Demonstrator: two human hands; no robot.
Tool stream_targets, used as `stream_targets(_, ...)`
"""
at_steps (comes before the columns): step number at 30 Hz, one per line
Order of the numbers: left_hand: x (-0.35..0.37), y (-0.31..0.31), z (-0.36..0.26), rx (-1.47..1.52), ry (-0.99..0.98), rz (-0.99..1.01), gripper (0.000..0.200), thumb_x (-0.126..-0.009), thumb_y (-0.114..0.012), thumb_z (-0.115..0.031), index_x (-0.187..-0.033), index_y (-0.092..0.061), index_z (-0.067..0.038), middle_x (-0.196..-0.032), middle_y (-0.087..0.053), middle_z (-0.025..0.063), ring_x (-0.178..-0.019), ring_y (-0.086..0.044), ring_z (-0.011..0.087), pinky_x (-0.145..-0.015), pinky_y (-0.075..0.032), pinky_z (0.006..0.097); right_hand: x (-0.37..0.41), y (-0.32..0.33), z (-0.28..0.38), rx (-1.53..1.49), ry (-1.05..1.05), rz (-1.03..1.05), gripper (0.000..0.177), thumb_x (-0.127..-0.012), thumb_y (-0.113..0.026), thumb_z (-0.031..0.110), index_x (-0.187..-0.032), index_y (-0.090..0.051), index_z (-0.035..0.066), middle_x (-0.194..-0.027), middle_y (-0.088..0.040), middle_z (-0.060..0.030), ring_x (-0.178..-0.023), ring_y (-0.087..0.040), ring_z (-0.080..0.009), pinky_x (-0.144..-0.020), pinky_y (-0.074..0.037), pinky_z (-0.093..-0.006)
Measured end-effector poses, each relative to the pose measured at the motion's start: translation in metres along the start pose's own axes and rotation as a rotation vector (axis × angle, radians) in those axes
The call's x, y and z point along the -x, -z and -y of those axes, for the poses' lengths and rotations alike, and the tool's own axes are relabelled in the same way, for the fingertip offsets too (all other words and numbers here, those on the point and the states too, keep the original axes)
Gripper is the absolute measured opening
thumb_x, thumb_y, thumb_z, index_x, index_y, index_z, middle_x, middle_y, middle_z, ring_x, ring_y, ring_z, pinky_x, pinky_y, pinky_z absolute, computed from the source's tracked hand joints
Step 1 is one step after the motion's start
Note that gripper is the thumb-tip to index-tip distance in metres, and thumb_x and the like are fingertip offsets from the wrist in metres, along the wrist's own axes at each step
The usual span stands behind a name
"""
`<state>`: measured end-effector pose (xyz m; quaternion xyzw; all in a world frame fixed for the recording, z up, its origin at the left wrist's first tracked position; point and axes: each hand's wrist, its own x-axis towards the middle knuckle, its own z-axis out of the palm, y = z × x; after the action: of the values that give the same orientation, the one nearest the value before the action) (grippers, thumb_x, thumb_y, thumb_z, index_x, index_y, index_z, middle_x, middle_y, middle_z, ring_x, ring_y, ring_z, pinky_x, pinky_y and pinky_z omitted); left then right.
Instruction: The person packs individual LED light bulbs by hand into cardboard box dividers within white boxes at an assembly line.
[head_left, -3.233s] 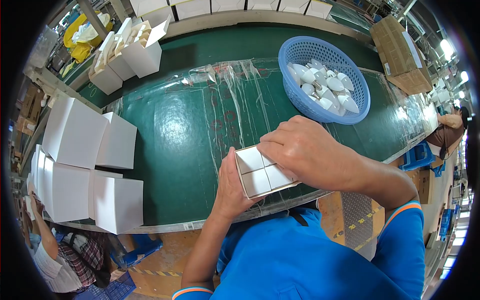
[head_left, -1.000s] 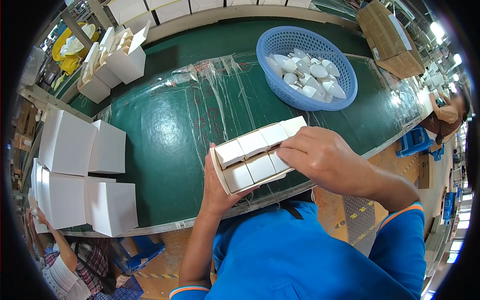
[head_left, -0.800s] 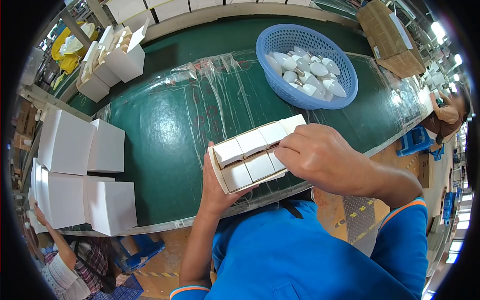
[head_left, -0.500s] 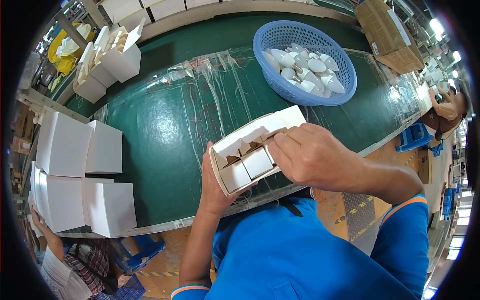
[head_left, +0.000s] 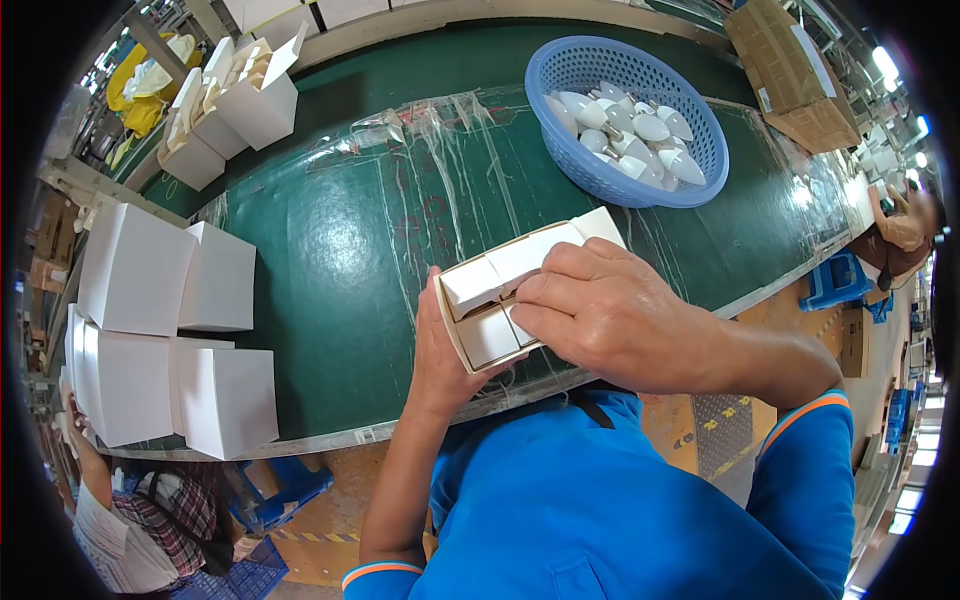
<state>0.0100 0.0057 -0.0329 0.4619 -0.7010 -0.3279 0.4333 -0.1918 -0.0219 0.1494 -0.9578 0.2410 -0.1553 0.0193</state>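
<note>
My left hand (head_left: 440,350) is wrapped around the near-left end of an open white carton (head_left: 461,333), holding it tilted above the front edge of the bench. Inside, small white boxes (head_left: 487,336) stand in rows, some with their top flaps folded down. Over the carton's right half is my right hand (head_left: 590,305), its fingers curled and pressed together at the small boxes' tops. Those fingertips hide what they pinch, if anything. Beyond the carton, a blue plastic basket (head_left: 712,192) holds several white light bulbs (head_left: 650,127).
White cartons (head_left: 135,270) are stacked at the left of the green bench (head_left: 330,260). Open cartons with small boxes (head_left: 258,105) stand at the back left. A brown cardboard box (head_left: 790,75) sits back right. Other people (head_left: 150,530) are at left and far right.
The row of flaps on the carton's far side has gone from raised to folded down. My right hand has shifted slightly inside the carton's right part. My left hand keeps its hold.
</note>
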Motion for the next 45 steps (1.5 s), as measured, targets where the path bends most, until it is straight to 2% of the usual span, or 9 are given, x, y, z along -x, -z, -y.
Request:
stream_targets(8, -0.002, 0.002, -0.004, -0.064, -0.071, -0.014, 0.129, -0.053, -0.094, -0.027, -0.149, -0.013, 0.004, -0.130, -0.046, 0.0231, -0.116, -0.051, 0.0406, -0.097, -0.042, 0.0485, -0.016, 0.010, 0.007, 0.170, 0.036, 0.204, 0.017, -0.070, -0.061, 0.011, -0.083, -0.061, 0.000, -0.085, -0.060, -0.0077, -0.082, -0.054, -0.0211, -0.069, -0.045, -0.0343)
stream_targets(17, -0.006, 0.005, -0.014, -0.056, -0.068, -0.031, 0.126, -0.056, -0.093, -0.027, -0.148, -0.014, 0.004, -0.130, -0.048, 0.0226, -0.116, -0.051, 0.0406, -0.097, -0.042, 0.0488, -0.019, 0.005, -0.009, 0.102, 0.127, 0.002, 0.019, -0.065, -0.063, 0.012, -0.082, -0.062, 0.003, -0.070, -0.055, -0.0051, -0.069, -0.052, -0.0205, -0.058, -0.043, -0.0333)
stream_targets(19, -0.010, 0.007, -0.018, -0.076, -0.071, 0.004, 0.124, -0.058, -0.092, -0.028, -0.148, -0.014, 0.005, -0.130, -0.049, 0.0227, -0.116, -0.052, 0.0407, -0.098, -0.041, 0.0490, -0.022, 0.020, -0.009, 0.053, 0.066, -0.194, 0.027, -0.063, -0.065, 0.013, -0.088, -0.066, 0.004, -0.072, -0.060, -0.0045, -0.071, -0.054, -0.0204, -0.057, -0.043, -0.0337)
stream_targets(20, -0.009, 0.006, -0.007, -0.203, -0.189, -0.001, 0.124, -0.059, -0.091, -0.030, -0.148, -0.013, 0.006, -0.131, -0.049, 0.0232, -0.115, -0.052, 0.0409, -0.098, -0.041, 0.0491, -0.020, 0.033, 0.002, 0.068, 0.059, -0.190, 0.030, -0.064, -0.066, 0.012, -0.093, -0.068, 0.004, -0.082, -0.064, -0.0040, -0.075, -0.057, -0.0213, -0.061, -0.043, -0.0348)
stream_targets(23, -0.006, -0.004, 0.004, 0.051, 0.020, 0.026, 0.127, -0.057, -0.092, -0.031, -0.148, -0.012, 0.006, -0.132, -0.047, 0.0239, -0.115, -0.052, 0.0411, -0.098, -0.041, 0.0491, -0.017, 0.011, 0.020, -0.105, 0.065, -0.116, 0.028, -0.068, -0.065, 0.012, -0.095, -0.068, 0.003, -0.088, -0.065, -0.0040, -0.079, -0.057, -0.0222, -0.065, -0.043, -0.0363)
stream_targets(25, -0.006, -0.001, 0.011, -0.067, -0.097, 0.014, 0.126, -0.057, -0.092, -0.030, -0.148, -0.014, 0.007, -0.134, -0.046, 0.0248, -0.115, -0.052, 0.0412, -0.097, -0.042, 0.0486, -0.015, -0.005, 0.019, -0.120, 0.007, -0.026, 0.026, -0.072, -0.064, 0.012, -0.096, -0.067, 0.003, -0.094, -0.065, -0.0041, -0.086, -0.057, -0.0220, -0.072, -0.041, -0.0354)
stream_targets(35, -0.014, 0.002, -0.010, -0.133, -0.218, -0.065, 0.108, -0.066, -0.086, -0.021, -0.146, -0.020, 0.007, -0.126, -0.048, 0.0251, -0.107, -0.055, 0.0419, -0.090, -0.045, 0.0491, -0.037, 0.000, 0.020, 0.081, 0.083, 0.144, 0.009, -0.071, -0.061, 0.011, -0.075, -0.059, 0.004, -0.076, -0.053, -0.0042, -0.081, -0.050, -0.0196, -0.069, -0.036, -0.0344)
stream_targets(37, -0.012, 0.002, -0.015, 0.075, 0.009, -0.025, 0.103, -0.069, -0.083, -0.020, -0.146, -0.020, 0.007, -0.126, -0.048, 0.0264, -0.106, -0.055, 0.0419, -0.090, -0.046, 0.0494, -0.040, -0.003, 0.022, 0.075, 0.088, 0.182, 0.009, -0.070, -0.061, 0.012, -0.074, -0.058, 0.004, -0.074, -0.052, -0.0042, -0.081, -0.049, -0.0198, -0.069, -0.036, -0.0343)
stream_targets(45, -0.005, -0.001, 0.009, -0.155, -0.144, 0.000, 0.099, -0.070, -0.083, -0.024, -0.144, -0.025, 0.008, -0.127, -0.048, 0.0266, -0.112, -0.052, 0.0429, -0.096, -0.043, 0.0505, -0.040, -0.021, 0.018, 0.343, 0.228, 0.006, 0.010, -0.067, -0.060, 0.014, -0.071, -0.056, 0.006, -0.066, -0.049, -0.0030, -0.072, -0.048, -0.0198, -0.068, -0.035, -0.0338)
